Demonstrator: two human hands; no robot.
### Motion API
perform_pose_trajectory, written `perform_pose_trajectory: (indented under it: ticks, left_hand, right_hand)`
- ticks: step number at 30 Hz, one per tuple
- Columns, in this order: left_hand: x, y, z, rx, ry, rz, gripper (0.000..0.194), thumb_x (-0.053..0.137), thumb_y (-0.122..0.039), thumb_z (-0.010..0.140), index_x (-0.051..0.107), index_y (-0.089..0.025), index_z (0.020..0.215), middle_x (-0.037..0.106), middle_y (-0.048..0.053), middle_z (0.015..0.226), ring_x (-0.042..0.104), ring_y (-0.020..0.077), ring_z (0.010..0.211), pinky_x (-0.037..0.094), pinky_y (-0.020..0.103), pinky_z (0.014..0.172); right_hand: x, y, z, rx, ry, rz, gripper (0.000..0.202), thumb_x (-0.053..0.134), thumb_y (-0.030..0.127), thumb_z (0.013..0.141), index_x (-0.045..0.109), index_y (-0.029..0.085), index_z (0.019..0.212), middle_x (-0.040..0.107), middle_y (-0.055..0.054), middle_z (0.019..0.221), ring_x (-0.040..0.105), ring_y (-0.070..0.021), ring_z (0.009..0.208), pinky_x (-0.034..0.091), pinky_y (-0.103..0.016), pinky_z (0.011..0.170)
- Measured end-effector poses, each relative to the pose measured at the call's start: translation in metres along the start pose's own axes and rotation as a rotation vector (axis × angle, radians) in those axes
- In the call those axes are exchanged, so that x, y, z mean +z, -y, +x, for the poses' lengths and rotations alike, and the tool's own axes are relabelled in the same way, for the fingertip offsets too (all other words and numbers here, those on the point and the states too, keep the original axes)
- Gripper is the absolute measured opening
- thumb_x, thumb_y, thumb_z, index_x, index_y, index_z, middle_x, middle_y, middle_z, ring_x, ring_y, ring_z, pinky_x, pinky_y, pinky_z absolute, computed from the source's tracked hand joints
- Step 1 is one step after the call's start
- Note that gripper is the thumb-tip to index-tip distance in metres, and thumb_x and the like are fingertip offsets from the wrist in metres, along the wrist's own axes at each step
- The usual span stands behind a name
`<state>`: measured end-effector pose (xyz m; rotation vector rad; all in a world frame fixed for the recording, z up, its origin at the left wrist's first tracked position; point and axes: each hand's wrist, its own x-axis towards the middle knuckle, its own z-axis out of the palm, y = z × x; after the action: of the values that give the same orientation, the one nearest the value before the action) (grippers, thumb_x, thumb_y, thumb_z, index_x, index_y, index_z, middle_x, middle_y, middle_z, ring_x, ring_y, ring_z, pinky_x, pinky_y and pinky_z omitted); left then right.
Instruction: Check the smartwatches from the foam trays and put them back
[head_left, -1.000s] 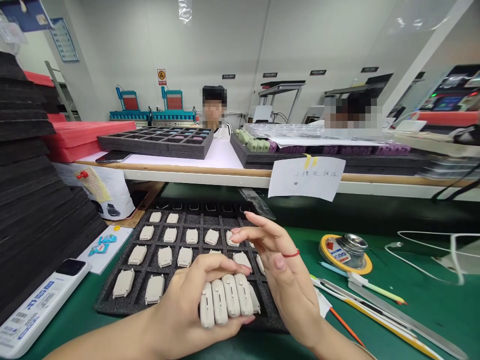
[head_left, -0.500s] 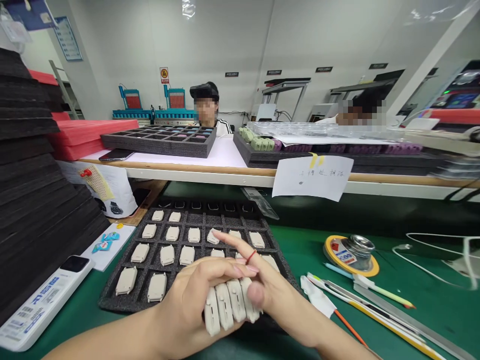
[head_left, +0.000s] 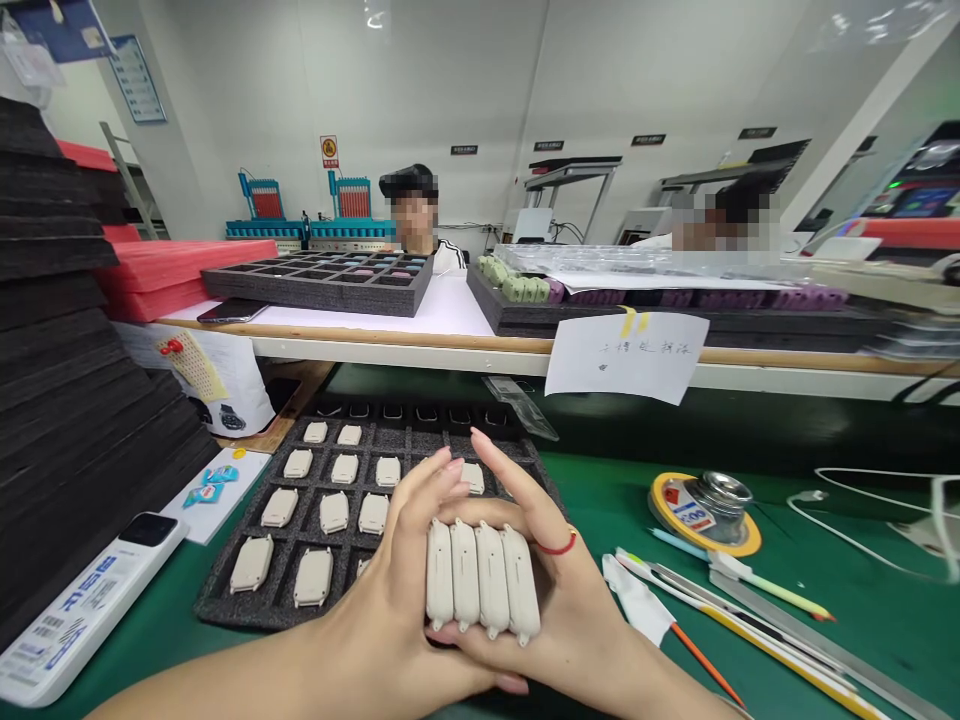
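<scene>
A row of several beige watch cases (head_left: 480,580), pressed side by side, stands on edge between my two hands, narrow sides facing me and small lugs at their ends. My left hand (head_left: 394,575) closes on the row from the left. From the right my right hand (head_left: 566,590) grips it, a red band at the base of one finger and that finger stretched upward. Below the row the fingers of both hands overlap. Behind them lies a black foam tray (head_left: 217,600) whose compartments hold more cases, such as a beige case (head_left: 313,576); my hands hide its right part.
Stacked black foam trays (head_left: 67,400) rise on the left beside a white boxy device (head_left: 90,610). On the right lie a yellow-rimmed tape roll (head_left: 705,512), pens and a metal ruler (head_left: 825,640). A shelf (head_left: 420,345) spans the back; two people sit beyond it.
The row of watch cases has turned, so its narrow sides now face me more squarely. My right hand has moved from across its top to its right side, and my left fingers now point upward.
</scene>
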<state>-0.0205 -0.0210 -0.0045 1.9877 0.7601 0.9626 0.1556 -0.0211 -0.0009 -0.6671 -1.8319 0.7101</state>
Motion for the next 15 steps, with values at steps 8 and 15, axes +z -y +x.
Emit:
perform_pose_trajectory:
  ticks: [8, 15]
  left_hand:
    - [0.004, -0.003, 0.011, -0.329, 0.073, -0.764, 0.085, 0.086, -0.033, 0.066, 0.041, -0.024, 0.138, 0.055, 0.013, 0.134, 0.053, 0.0278, 0.124, 0.043, 0.04, 0.103]
    - [0.006, 0.01, 0.018, -0.637, -0.012, -1.12, 0.044, 0.069, -0.049, 0.081, 0.069, -0.01, 0.103, 0.073, 0.013, 0.095, 0.07, 0.024, 0.089, 0.053, 0.033, 0.081]
  right_hand:
    - [0.0, -0.003, 0.003, -0.2, 0.123, -0.323, 0.088, 0.066, 0.017, 0.086, 0.012, 0.027, 0.154, 0.064, -0.009, 0.129, 0.058, -0.0248, 0.122, 0.04, -0.046, 0.112]
    - [-0.017, 0.004, 0.007, -0.025, 0.096, -0.352, 0.063, 0.079, 0.02, 0.073, 0.049, 0.026, 0.129, 0.064, -0.009, 0.125, 0.062, -0.0252, 0.114, 0.053, -0.039, 0.097]
